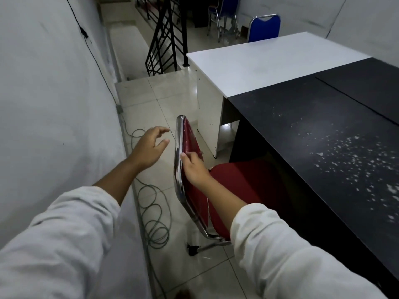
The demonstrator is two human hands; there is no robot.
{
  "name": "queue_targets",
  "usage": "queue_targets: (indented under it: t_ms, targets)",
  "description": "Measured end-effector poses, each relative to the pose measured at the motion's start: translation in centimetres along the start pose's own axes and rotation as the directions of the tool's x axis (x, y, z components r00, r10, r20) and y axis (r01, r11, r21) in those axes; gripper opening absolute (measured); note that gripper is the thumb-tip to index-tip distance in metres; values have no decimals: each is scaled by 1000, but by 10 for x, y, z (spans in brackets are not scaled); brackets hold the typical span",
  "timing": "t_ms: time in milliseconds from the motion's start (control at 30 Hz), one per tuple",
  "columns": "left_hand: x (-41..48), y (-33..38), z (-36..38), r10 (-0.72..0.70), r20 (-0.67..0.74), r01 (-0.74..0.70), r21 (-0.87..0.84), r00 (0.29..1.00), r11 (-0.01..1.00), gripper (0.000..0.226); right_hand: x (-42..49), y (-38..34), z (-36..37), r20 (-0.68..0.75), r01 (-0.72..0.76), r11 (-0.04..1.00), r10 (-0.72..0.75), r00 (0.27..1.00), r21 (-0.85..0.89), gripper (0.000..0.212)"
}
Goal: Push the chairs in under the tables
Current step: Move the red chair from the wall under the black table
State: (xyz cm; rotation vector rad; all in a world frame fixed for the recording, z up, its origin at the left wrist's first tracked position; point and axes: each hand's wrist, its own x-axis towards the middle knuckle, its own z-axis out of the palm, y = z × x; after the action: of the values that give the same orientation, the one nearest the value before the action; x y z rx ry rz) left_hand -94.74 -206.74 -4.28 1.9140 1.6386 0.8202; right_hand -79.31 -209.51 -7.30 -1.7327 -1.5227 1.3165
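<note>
Both hands reach toward a red chair (248, 182) from long pale sleeves (291, 255). The right hand (194, 167) rests on the inner face of the chair's backrest, thumb at the chrome frame (178, 160) and fingers laid over the red padding; it touches the back, but whether it truly grips it I cannot tell. The left hand (149, 147) hangs open in the air just left of the backrest, fingers spread and slightly curled, holding nothing and touching nothing. The chair stands at the near edge of a black surface (323, 130), with the far part of its seat already in the shadow under that edge and its backrest standing out into the aisle. White flecks are scattered over the black top. A white surface (269, 63) butts against the black one on its far side. Beyond it stands a blue chair (264, 28), its back showing above the far edge, and another blue chair (222, 9) stands further off. On the tiled floor (164, 93) left of the red chair lies a coiled cable (155, 216), beside a white wall (49, 104). A black railing (166, 35) stands at the far end of the aisle.
</note>
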Motion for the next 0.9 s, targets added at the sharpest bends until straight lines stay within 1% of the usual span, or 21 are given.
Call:
queue_targets:
  t_ms: [100,167,233,333,533,667,733,833,900]
  targets:
    - [31,-1,-1,14,113,-26,113,994,993,38,4,-12,20,-16,-30,999,30,999,-26,74]
    - [43,-1,1,25,178,-54,157,984,986,40,6,-13,27,8,-49,992,50,999,-115,86]
    - [50,-2,6,22,231,-63,171,973,983,43,10,-11,29,11,-31,979,34,999,-204,89]
    - [53,-7,15,5,283,-50,154,959,987,48,10,-11,24,29,24,966,-17,999,-258,87]
    - [49,-8,34,6,259,-33,101,966,994,52,-5,2,4,122,103,954,-71,990,-282,88]
    - [35,1,51,-30,227,18,55,974,998,55,-23,18,-16,183,128,941,-73,980,-312,88]
    - [26,12,61,-44,215,36,41,976,999,57,-36,30,-32,194,136,936,-75,978,-325,87]
    - [13,29,76,-41,210,37,22,977,999,59,-57,47,-58,219,162,929,-91,971,-332,80]
    - [6,38,87,-42,218,39,14,975,999,61,-71,60,-77,236,171,924,-92,967,-342,80]
